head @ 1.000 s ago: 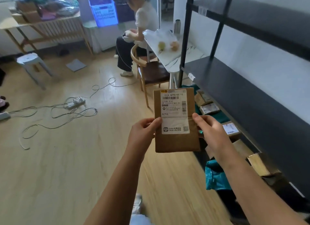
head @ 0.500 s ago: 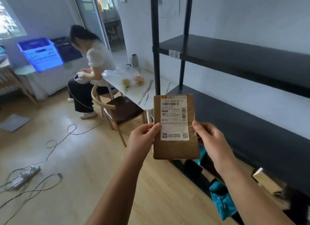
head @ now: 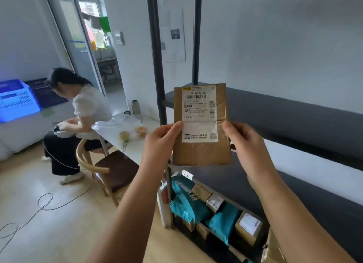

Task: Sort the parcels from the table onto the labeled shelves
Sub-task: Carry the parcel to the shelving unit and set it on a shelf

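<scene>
head view: left hand (head: 161,143) and right hand (head: 245,145) pinch the side edges of a brown parcel (head: 202,150), held upright in front of the black shelves (head: 294,113). hold it steady, read its shipping label (head: 200,113), then match it to a shelf tag (head: 187,174). lowest shelf already holds teal parcels (head: 188,203). a seated person (head: 78,121) works at the white bench (head: 137,145).

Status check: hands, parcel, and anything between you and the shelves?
Left hand and right hand both grip the brown parcel, upright, label facing camera. Not shelved yet. Black shelf behind it bare; nothing in the way.
</scene>
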